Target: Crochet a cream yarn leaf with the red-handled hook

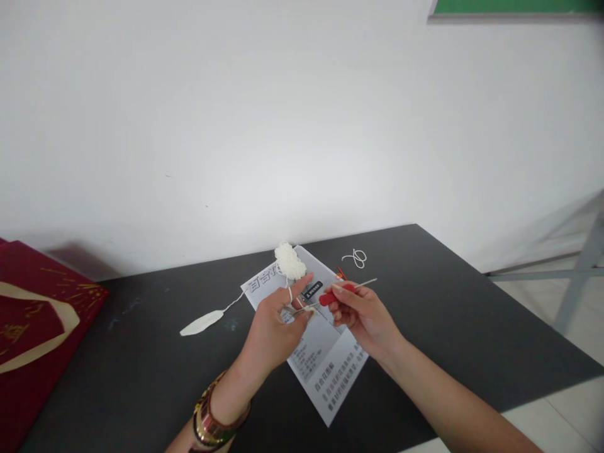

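Note:
My right hand [355, 314] grips a crochet hook by its red handle [328, 298], its metal shaft pointing left toward my other hand. Between thumb and fingers, my left hand [278, 321] pinches a small bit of white yarn [309, 309] at the hook's tip. A strand loops over the left index finger and leads up to a fluffy white yarn ball [290, 260]. Under both hands lies a printed paper sheet [330, 402] with Chinese text. Left of it rests a white leaf-shaped crocheted piece [202, 323] with a yarn tail. My left fingers partly hide the stitches.
A dark table [155, 377] stands against a white wall [236, 126]. At the left is a red gift bag [42, 314] with a cream ribbon handle. A loose curl of white yarn [359, 257] and a small red-orange item [340, 274] lie beyond my right hand.

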`<state>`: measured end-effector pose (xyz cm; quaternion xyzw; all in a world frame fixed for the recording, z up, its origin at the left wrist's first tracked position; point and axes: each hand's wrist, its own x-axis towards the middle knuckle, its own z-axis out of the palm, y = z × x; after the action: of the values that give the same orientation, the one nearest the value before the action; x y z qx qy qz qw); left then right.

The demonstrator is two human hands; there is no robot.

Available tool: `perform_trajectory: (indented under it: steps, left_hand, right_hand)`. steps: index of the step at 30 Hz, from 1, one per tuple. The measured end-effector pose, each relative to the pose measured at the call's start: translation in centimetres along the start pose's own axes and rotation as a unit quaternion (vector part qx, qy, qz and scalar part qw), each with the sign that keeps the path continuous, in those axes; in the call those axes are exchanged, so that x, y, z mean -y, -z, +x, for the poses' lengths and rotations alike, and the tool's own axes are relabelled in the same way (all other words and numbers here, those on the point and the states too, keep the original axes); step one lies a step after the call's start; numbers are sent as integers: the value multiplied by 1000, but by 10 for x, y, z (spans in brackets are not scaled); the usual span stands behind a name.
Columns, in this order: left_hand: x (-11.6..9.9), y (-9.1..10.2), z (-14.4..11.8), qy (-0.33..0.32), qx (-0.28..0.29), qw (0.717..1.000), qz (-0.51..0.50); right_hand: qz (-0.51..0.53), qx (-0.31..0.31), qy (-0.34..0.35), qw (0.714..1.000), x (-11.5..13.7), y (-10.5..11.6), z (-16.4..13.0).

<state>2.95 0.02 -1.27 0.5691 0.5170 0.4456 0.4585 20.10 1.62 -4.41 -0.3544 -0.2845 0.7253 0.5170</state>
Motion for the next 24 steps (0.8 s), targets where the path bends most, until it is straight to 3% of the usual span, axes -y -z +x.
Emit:
perform_trajectory:
  steps: [5,7,9,11,13,15,16,17,18,19,22,24]
  left_hand:
    - [5,-4,5,57,3,994,-94]
    - [9,-8,6,83,-10,987,-141]
    - [12,-12,6,103,-21,977,-186]
    - [14,-15,5,116,-23,967,-227]
    - [13,-14,4,122,-18,957,-263]
    - [11,-11,3,127,-8,948,-291]
    - [9,-8,3,129,-1,945,-302]
    - [7,-5,4,133,10,941,-310]
    - [6,-2,4,138,25,938,-317]
    - [4,2,5,144,42,935,-321]
    - [1,11,7,156,91,927,-328]
    - [-1,15,6,157,113,924,-328]
  right_hand:
    - [-15,-5,53,998,-5,-2,-3]
    - [-68,-13,126,990,-7,-3,-7]
    - [-182,-14,237,954,-10,-3,-12]
    - [-334,6,377,864,-14,0,-17]
    - [-450,58,514,728,-16,5,-19]
    - [-505,127,592,614,-15,11,-19]
    - [-514,157,610,583,-13,13,-19]
    - [-509,177,615,575,-11,14,-18]
    - [-493,186,610,592,-8,14,-17]
    - [-466,184,594,630,-6,13,-16]
    - [-333,158,482,795,0,8,-13]
    - [-241,156,391,875,0,5,-12]
